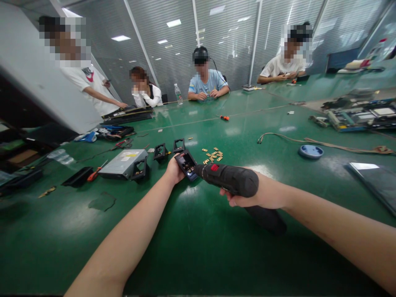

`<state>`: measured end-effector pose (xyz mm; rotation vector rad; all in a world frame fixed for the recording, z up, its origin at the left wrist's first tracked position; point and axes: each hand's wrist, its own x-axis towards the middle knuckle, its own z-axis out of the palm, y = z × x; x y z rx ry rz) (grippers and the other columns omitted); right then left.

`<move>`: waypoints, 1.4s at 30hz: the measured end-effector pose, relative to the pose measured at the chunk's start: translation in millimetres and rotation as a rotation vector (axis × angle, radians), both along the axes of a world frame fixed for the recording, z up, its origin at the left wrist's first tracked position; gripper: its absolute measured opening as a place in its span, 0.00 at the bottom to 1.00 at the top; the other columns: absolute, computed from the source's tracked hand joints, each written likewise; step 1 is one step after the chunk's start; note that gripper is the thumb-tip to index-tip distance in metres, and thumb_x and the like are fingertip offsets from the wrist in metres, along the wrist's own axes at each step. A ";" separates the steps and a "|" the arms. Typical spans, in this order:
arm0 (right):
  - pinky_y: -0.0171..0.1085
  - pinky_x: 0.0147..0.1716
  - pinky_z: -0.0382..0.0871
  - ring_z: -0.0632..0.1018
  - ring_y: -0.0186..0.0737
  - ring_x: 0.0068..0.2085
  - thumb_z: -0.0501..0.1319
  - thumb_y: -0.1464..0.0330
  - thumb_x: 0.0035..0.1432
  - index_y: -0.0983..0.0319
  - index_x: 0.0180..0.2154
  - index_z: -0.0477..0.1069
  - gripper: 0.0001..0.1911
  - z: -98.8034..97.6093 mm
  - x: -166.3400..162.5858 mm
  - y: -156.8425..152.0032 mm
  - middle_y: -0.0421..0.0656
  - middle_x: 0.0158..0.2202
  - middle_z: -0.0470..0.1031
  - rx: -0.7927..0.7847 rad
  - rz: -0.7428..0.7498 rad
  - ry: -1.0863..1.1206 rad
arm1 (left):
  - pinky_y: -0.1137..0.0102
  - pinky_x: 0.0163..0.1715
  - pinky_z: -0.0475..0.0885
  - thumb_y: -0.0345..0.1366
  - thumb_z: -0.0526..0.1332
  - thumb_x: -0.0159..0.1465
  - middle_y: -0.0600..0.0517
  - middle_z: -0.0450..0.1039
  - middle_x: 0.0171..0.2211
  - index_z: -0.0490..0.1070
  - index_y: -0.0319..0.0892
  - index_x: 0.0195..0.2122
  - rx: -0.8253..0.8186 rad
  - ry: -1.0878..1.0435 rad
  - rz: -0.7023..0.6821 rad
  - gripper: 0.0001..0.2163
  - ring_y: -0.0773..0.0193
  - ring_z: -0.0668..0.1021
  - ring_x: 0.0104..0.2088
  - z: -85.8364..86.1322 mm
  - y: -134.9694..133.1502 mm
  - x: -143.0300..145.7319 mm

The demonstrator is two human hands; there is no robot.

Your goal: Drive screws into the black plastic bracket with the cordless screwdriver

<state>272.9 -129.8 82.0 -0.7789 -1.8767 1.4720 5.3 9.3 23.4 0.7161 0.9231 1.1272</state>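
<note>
My left hand (175, 170) is closed around the near-left edge of a black plastic housing (187, 165), tilted so its open inside faces up; small metal parts show within it. In my right hand (244, 199) I grip a black cordless drill (230, 178), its nose pointing left at the housing. Whether the drill's tip touches anything inside cannot be made out. Just beyond the housing lies a loose group of small brass plates (214, 155). Several similar black frames, such as one black frame (160, 152), stand to the left on the green table (173, 247).
A silver disc drive (123, 164) and an orange-handled screwdriver (94, 175) lie left. A round blue lid (311, 151), a cable (297, 140) and circuit boards (365, 113) are right. Several people sit or stand across the table, near a water bottle (178, 95).
</note>
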 end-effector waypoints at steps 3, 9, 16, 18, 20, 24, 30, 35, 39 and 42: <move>0.36 0.36 0.75 0.79 0.39 0.34 0.70 0.76 0.47 0.63 0.44 0.71 0.20 0.9 0.3 -1.3 0.42 0.36 0.79 0.010 -0.002 -0.002 | 0.64 0.34 0.75 0.41 0.55 0.62 0.47 0.76 0.27 0.72 0.40 0.30 0.000 -0.007 0.002 0.12 0.58 0.78 0.28 0.4 -0.1 0.3; 0.34 0.32 0.73 0.78 0.37 0.31 0.70 0.75 0.47 0.64 0.41 0.73 0.17 5.5 0.4 -3.8 0.39 0.31 0.78 0.014 -0.002 -0.009 | 0.63 0.34 0.75 0.41 0.55 0.61 0.48 0.76 0.26 0.72 0.40 0.30 -0.013 -0.011 -0.005 0.11 0.57 0.78 0.28 -0.4 0.2 -0.3; 0.35 0.32 0.73 0.78 0.38 0.32 0.70 0.74 0.48 0.64 0.42 0.72 0.17 2.0 1.7 -1.7 0.41 0.32 0.79 0.068 -0.006 -0.028 | 0.64 0.33 0.75 0.41 0.54 0.62 0.47 0.76 0.27 0.72 0.40 0.30 -0.007 0.010 -0.021 0.12 0.58 0.79 0.29 -2.5 1.7 -1.2; 0.35 0.33 0.73 0.79 0.38 0.32 0.70 0.74 0.49 0.64 0.43 0.72 0.17 1.6 2.1 -1.6 0.40 0.32 0.79 0.100 -0.003 -0.033 | 0.64 0.33 0.75 0.41 0.54 0.62 0.47 0.77 0.27 0.72 0.40 0.30 -0.011 0.011 -0.023 0.12 0.57 0.79 0.29 -2.9 2.2 -1.4; 0.36 0.34 0.74 0.79 0.38 0.32 0.70 0.74 0.49 0.64 0.44 0.72 0.18 2.5 1.9 -2.0 0.41 0.33 0.79 0.122 -0.004 -0.030 | 0.63 0.34 0.75 0.41 0.54 0.62 0.46 0.76 0.27 0.72 0.40 0.30 -0.005 0.001 -0.024 0.12 0.57 0.79 0.29 -2.7 2.2 -1.2; 0.37 0.35 0.74 0.79 0.39 0.33 0.69 0.75 0.49 0.63 0.45 0.71 0.20 6.0 0.5 -3.3 0.42 0.35 0.79 0.115 -0.006 -0.036 | 0.62 0.35 0.76 0.41 0.54 0.62 0.46 0.76 0.27 0.72 0.40 0.31 -0.023 -0.030 -0.012 0.12 0.55 0.80 0.30 -0.9 0.7 0.1; 0.37 0.35 0.75 0.79 0.39 0.34 0.70 0.74 0.50 0.63 0.45 0.72 0.19 2.4 1.6 -2.3 0.41 0.34 0.79 0.067 0.003 -0.041 | 0.62 0.35 0.76 0.42 0.54 0.63 0.46 0.76 0.26 0.72 0.40 0.30 -0.034 -0.052 -0.004 0.12 0.56 0.79 0.29 -2.2 0.8 0.0; 0.38 0.36 0.76 0.80 0.41 0.34 0.71 0.73 0.50 0.62 0.44 0.73 0.19 0.4 2.3 -1.7 0.42 0.35 0.79 0.047 -0.009 -0.060 | 0.62 0.35 0.75 0.43 0.55 0.62 0.46 0.76 0.26 0.72 0.40 0.29 -0.039 -0.046 -0.003 0.12 0.56 0.79 0.29 -4.9 2.7 -0.7; 0.36 0.35 0.75 0.79 0.39 0.34 0.71 0.74 0.49 0.63 0.43 0.74 0.17 2.2 2.2 -2.5 0.41 0.34 0.79 0.066 0.001 -0.052 | 0.62 0.36 0.75 0.42 0.55 0.62 0.46 0.77 0.27 0.72 0.40 0.29 -0.030 -0.037 -0.002 0.12 0.56 0.79 0.29 -5.4 3.7 -0.6; 0.36 0.35 0.74 0.79 0.39 0.34 0.71 0.74 0.49 0.63 0.42 0.74 0.17 2.3 2.2 -2.9 0.41 0.34 0.79 0.064 0.006 -0.049 | 0.63 0.35 0.75 0.43 0.54 0.62 0.45 0.77 0.27 0.72 0.40 0.29 -0.033 -0.018 -0.017 0.13 0.56 0.79 0.29 -5.0 3.4 -0.8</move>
